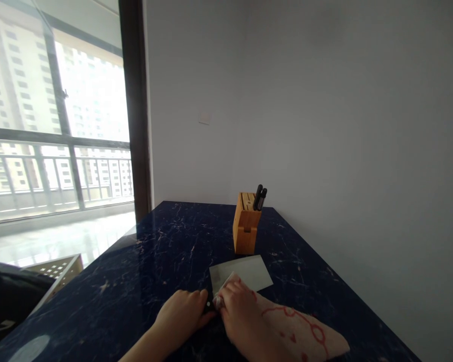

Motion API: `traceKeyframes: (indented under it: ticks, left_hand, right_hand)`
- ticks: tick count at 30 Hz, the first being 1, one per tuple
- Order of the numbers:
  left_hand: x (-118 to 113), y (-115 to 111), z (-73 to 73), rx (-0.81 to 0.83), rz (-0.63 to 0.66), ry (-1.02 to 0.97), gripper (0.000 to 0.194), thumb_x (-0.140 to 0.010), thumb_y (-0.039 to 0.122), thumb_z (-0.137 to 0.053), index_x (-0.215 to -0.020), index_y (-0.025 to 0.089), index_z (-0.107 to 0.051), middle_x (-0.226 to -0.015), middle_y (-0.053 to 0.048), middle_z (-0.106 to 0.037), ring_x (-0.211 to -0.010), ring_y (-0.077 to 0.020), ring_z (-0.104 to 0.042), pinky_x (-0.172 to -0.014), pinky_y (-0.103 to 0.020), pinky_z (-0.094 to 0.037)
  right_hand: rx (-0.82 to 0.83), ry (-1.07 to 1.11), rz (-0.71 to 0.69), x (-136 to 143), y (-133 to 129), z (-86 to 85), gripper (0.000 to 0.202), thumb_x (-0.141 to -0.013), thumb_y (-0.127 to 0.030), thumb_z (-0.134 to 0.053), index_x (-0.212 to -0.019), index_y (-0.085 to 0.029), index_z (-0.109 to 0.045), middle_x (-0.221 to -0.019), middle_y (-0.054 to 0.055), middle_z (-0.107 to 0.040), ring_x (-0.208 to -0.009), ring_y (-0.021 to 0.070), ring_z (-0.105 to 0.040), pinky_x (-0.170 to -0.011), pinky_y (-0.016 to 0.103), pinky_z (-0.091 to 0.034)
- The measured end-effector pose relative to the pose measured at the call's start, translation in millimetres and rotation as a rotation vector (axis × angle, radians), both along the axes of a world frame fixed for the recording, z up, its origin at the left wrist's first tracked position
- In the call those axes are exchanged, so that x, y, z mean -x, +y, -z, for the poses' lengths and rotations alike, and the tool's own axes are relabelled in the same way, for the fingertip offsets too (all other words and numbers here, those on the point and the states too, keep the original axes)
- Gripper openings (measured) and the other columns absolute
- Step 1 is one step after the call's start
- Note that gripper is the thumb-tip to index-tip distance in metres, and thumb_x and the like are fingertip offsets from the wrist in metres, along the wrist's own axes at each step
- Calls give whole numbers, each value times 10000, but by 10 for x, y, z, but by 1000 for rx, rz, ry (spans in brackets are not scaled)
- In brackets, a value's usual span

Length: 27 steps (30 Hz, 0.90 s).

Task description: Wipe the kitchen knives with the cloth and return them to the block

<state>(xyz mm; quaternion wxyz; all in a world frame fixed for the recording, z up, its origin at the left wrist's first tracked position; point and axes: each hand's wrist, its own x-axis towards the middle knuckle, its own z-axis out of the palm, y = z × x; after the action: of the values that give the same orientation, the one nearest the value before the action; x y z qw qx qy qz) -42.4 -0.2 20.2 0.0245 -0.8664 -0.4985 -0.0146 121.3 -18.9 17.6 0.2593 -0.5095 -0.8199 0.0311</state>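
My left hand [184, 312] is closed around the black handle of a cleaver, near its rivet. The broad rectangular blade of the cleaver [245, 271] points away from me over the dark table. My right hand [241, 314] is closed on a pale pink cloth [305, 329] with red markings. A bunched end of that cloth lies against the blade near the handle, and the rest trails to the lower right. Both hands are side by side. Beyond the blade stands a wooden knife block [245, 226] with two black handles [260, 196] sticking out.
The dark blue marbled table [189, 236] reaches to the wall [305, 125]. A pale round patch [30, 348] shows at its near left. Left of the table are a perforated beige chair back or crate [66, 274], a black item [15, 296] and a large window [94, 95].
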Motion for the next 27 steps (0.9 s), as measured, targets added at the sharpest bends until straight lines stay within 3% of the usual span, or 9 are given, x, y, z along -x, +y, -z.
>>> traceKeyframes:
  ticks: [4, 12, 20, 27]
  left_hand:
    - [-9, -8, -12, 22, -7, -16, 350, -844, 450, -371, -937, 184, -580, -844, -80, -674, -759, -265, -650, -658, -343, -483]
    - [-14, 2, 9, 0, -10, 12, 302, -835, 408, -401, -907, 169, -572, -826, -90, -677, -740, -275, -652, -638, -354, -489]
    - [-15, 11, 7, 7, -9, 0, 305, -835, 413, -399, -932, 183, -574, -841, -78, -680, -752, -265, -653, -653, -342, -488]
    - [-5, 7, 27, -20, -4, 19, 303, -833, 418, -401, -895, 176, -574, -814, -84, -682, -734, -275, -656, -638, -350, -491]
  right_hand:
    - [-13, 54, 71, 73, 24, 43, 190, -759, -64, -436, -809, -182, -575, -902, 35, -593, -887, 159, -496, -815, 273, -330]
    - [-15, -157, -17, 62, -23, 7, 182, -742, -76, -430, -799, -147, -588, -864, 75, -595, -933, 208, -474, -925, 349, -250]
    - [-50, 15, 73, 102, 27, -11, 207, -767, -73, -408, -823, -189, -571, -891, 38, -583, -890, 181, -478, -855, 317, -296]
    - [-18, -139, 10, 106, -55, 24, 200, -719, -53, -430, -818, -134, -584, -864, 87, -584, -892, 226, -479, -850, 361, -294]
